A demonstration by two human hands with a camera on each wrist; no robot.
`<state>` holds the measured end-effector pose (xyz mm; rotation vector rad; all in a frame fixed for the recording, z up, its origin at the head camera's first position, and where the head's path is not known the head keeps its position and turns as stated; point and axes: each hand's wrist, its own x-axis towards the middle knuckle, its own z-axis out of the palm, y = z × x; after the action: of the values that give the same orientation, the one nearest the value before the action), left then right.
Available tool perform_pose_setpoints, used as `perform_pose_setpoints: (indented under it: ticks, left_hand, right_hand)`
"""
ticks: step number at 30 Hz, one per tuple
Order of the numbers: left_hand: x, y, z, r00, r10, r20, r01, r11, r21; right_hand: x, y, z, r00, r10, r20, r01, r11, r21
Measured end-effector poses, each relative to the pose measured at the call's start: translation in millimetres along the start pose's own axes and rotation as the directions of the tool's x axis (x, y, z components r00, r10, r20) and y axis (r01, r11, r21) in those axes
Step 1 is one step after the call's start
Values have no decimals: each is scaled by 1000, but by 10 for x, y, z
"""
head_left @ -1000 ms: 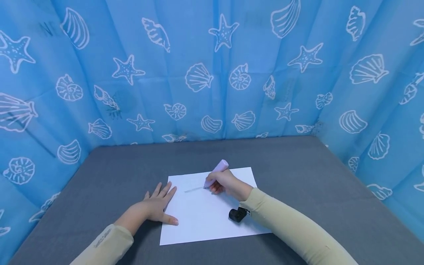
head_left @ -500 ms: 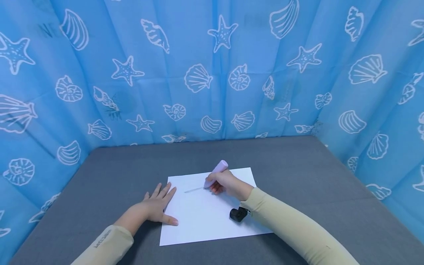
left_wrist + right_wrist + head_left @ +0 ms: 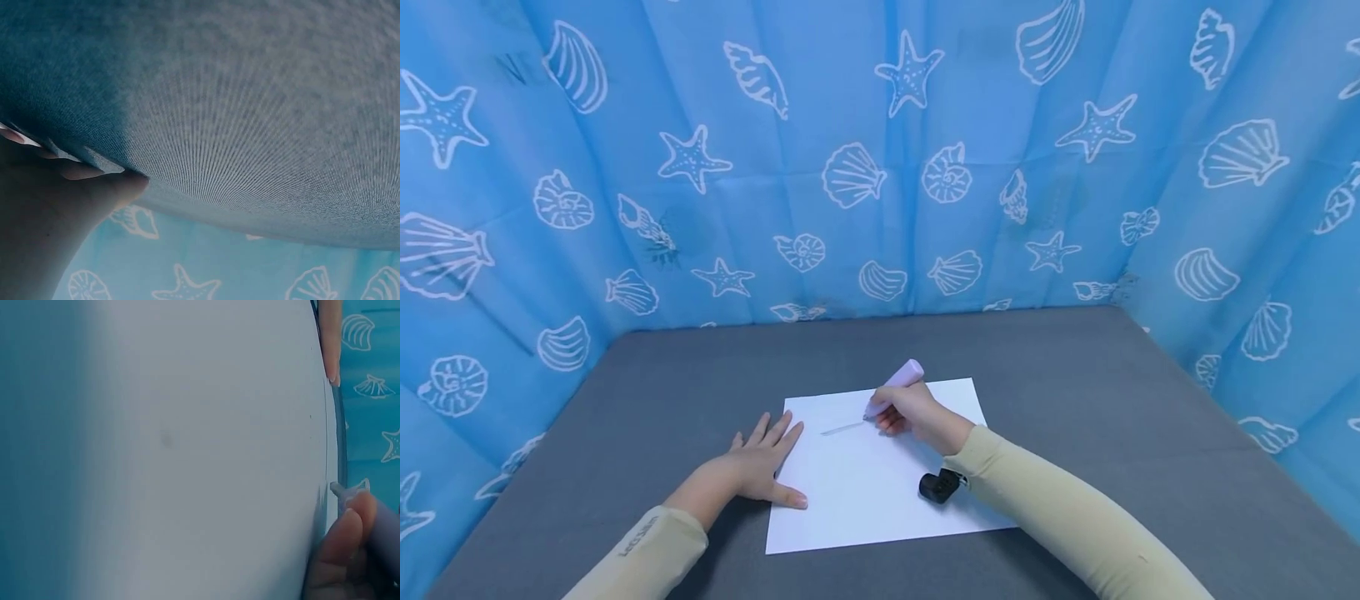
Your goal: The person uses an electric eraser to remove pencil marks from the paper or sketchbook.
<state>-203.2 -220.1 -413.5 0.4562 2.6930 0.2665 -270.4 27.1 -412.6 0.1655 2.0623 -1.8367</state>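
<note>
Pinching a lilac pen (image 3: pixel 895 386) between thumb and curled fingers, the right hand (image 3: pixel 913 414) keeps its grip low on the barrel, near the tip, which meets the white sheet of paper (image 3: pixel 872 492) at the right end of a short grey line (image 3: pixel 842 428). The pen leans up and away to the right, its blunt end above the sheet's far edge. From the right wrist view the pen's pale tip (image 3: pixel 340 489) shows just past the fingertips (image 3: pixel 342 534), against the paper (image 3: pixel 187 456).

Flat and spread, the left hand (image 3: pixel 756 467) presses the paper's left edge, thumb lying on the sheet and fingers pointing toward the line (its grip holds nothing). The left wrist view shows that hand (image 3: pixel 44 206) down on the grey surface (image 3: pixel 250 94).

A small black camera (image 3: pixel 938 485) sits under the right wrist, over the sheet. The paper lies on the grey surface (image 3: pixel 1075 375), walled by blue cloth with shells and starfish (image 3: pixel 880 150).
</note>
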Motion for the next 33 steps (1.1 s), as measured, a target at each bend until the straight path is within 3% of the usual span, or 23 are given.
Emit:
perform_pose_setpoints:
  ticks: [24, 28, 33]
  left_hand:
    - [-35, 35, -41, 1000, -5, 10, 5, 1000, -11]
    - [-30, 32, -38, 1000, -7, 12, 7, 1000, -6]
    - [-37, 50, -56, 1000, -4, 9, 4, 1000, -2]
  right_hand:
    - [-10, -21, 0, 998, -2, 57, 6, 997, -71]
    - [-5, -6, 1, 997, 0, 78, 3, 999, -45]
    - [1, 7, 17, 999, 0, 46, -1, 1000, 4]
